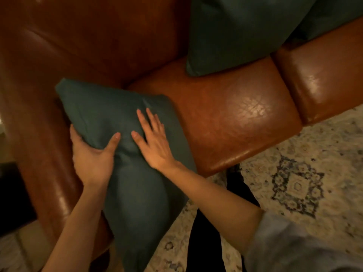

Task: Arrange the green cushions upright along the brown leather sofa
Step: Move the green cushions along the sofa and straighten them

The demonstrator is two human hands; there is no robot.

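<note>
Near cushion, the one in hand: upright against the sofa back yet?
Not yet. The near cushion is tilted, its lower end overhanging the seat front, with the left hand gripping its edge and the right hand flat on it.

Bare seat [235, 122] lies open between near cushion [110, 114] and far cushion [235, 32].

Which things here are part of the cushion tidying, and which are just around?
Part of the job:
- near green cushion, gripped by the left hand, with the right hand flat on it
- second green cushion, on the seat against the sofa back
- brown leather sofa

Just around:
- patterned rug
- dark object beside the sofa arm
</note>
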